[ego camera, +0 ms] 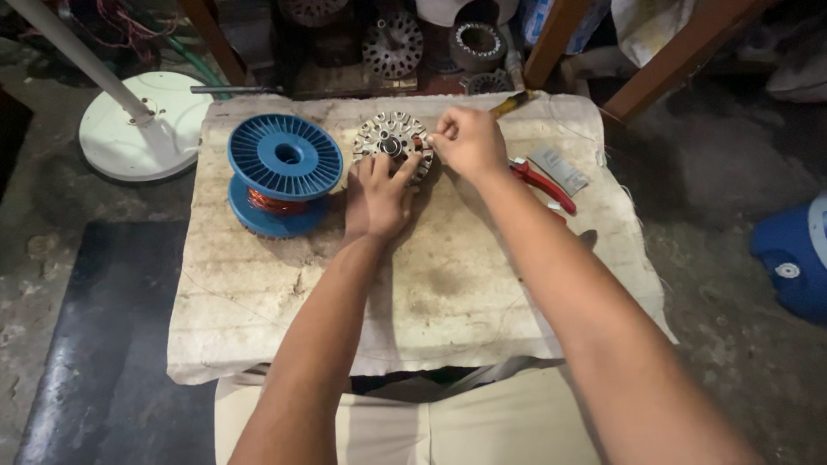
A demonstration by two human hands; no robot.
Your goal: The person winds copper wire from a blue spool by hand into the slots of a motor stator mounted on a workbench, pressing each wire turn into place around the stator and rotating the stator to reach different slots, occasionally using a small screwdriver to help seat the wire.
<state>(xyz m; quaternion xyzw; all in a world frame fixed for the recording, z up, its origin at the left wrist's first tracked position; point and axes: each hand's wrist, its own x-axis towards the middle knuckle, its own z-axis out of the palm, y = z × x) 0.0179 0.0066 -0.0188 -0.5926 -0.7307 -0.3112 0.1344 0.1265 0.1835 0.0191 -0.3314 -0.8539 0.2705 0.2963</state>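
- Work in hand: winding copper wire on a round metal stator core (389,142), which lies flat near the far edge of the cloth-covered table (448,293), just right of the blue wire spool (284,159).
- Progress, my judgement: early stage. Most slots around the core look bare metal, no copper filling visible; only at the right side, where the fingers work, is something small and reddish-brown. So nearly all the winding seems left to do.
- Spool has copper wire on its middle, approx. half hidden between the two blue flanges.
- Left hand (376,196): rests on the core's near edge, fingers spread and pressing it down, not closed around it.
- Right hand (468,139): fingertips pinched together at the core's right rim, on something thin, prob. the wire; too small to tell for sure.
- Look of the core: grey, disc shape, teeth all around, dark hole in centre.
- Red-handled pliers (543,182) lie right of the hands, untouched.
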